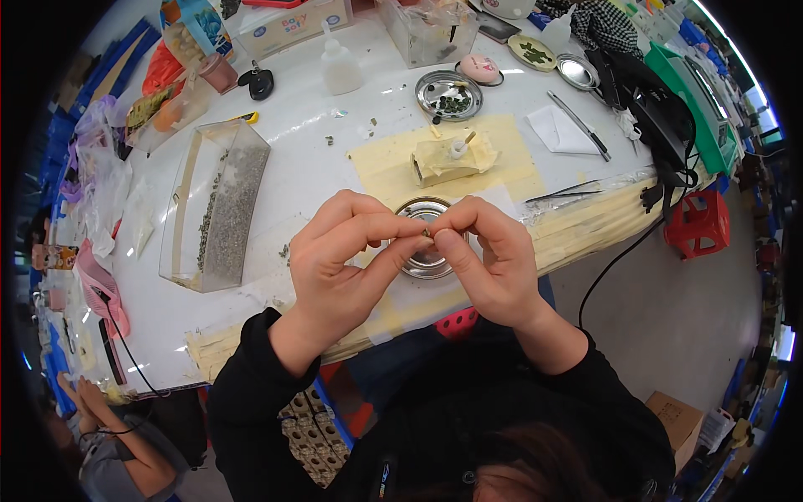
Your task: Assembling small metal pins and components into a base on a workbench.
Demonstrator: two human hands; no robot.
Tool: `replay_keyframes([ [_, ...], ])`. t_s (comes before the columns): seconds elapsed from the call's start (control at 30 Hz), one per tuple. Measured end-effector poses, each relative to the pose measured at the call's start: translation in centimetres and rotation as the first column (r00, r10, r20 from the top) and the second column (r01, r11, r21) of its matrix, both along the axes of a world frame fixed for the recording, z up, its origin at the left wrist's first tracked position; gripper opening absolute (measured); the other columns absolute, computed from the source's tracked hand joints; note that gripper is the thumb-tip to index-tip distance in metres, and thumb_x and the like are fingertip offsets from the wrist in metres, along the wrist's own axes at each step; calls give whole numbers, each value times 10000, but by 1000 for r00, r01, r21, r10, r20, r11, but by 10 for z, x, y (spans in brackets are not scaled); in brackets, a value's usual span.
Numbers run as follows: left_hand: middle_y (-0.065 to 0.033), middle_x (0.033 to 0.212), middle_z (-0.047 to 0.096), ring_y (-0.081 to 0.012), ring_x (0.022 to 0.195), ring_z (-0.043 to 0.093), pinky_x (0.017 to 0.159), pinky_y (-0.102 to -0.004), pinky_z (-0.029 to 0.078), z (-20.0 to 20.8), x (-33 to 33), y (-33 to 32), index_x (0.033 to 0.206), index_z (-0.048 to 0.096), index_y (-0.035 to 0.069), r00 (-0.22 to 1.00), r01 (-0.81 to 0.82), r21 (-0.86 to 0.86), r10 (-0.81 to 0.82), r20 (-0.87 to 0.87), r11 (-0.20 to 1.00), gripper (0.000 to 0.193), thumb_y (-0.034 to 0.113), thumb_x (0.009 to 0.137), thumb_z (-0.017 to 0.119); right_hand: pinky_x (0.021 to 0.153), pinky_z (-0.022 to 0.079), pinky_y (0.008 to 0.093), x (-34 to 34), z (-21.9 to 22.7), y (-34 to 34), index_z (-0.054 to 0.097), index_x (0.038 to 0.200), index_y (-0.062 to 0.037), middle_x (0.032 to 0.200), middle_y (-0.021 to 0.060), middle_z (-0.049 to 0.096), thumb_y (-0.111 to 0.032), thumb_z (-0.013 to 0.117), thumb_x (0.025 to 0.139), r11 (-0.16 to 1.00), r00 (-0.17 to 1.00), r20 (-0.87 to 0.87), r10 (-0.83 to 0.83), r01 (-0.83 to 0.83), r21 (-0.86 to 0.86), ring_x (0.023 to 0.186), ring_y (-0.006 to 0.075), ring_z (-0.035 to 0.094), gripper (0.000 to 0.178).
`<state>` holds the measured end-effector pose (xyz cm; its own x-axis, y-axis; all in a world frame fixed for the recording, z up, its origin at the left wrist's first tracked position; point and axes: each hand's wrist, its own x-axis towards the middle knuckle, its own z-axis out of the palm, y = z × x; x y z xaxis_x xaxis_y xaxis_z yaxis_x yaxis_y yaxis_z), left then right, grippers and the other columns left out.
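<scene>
In the head view, my left hand (339,259) and right hand (498,263) both had thumb and forefinger closed on a tiny greenish-brown piece (427,233) above a round steel dish (424,205); I judged it light, probably stiff and easily dropped, best pinched by its edges; the dish's contents were mostly hidden from me; leftward, a clear bin (186,209) held grey-green granules (230,217); farther off, a second metal dish (431,84) held dark green bits (454,105).
</scene>
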<state>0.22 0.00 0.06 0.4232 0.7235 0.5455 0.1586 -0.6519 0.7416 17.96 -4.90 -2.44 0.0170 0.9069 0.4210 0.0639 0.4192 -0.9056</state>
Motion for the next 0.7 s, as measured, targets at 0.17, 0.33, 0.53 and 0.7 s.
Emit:
replay_keyframes([
  [0.17, -40, 811, 613, -104, 694, 513, 600, -225, 396, -1, 0, 1, 907, 714, 32, 999, 31, -36, -30, 19, 999, 196, -23, 733, 786, 631, 439, 226, 0, 2, -1, 631, 956, 25, 828, 34, 625, -64, 594, 935, 997, 996, -74, 44, -49, -65, 710, 67, 540, 99],
  [0.33, -27, 799, 617, -90, 672, 522, 578, -220, 401, -3, -1, 4, 883, 734, 58, 996, 67, -138, -57, 73, 988, 182, 21, 721, 810, 661, 443, 216, 2, 3, -2, 627, 962, 21, 845, 25, 627, -71, 597, 937, 984, 983, -154, 98, -119, -132, 733, 60, 545, 100],
  [0.53, -41, 838, 597, -94, 730, 533, 646, -219, 416, -4, -6, 5, 902, 715, 18, 989, 138, -220, -123, 83, 966, 188, -29, 736, 792, 685, 443, 204, 3, 4, -3, 612, 990, 20, 872, 16, 622, -81, 591, 946, 957, 955, -254, 152, -207, -205, 767, 49, 545, 112],
  [0.7, -54, 849, 599, -103, 745, 551, 667, -221, 433, -7, -6, 6, 908, 716, 6, 979, 190, -293, -159, 126, 937, 179, -49, 748, 774, 653, 434, 208, 1, 4, -3, 617, 968, 14, 839, 15, 616, -83, 599, 942, 975, 976, -183, 116, -148, -168, 733, 48, 533, 102],
])
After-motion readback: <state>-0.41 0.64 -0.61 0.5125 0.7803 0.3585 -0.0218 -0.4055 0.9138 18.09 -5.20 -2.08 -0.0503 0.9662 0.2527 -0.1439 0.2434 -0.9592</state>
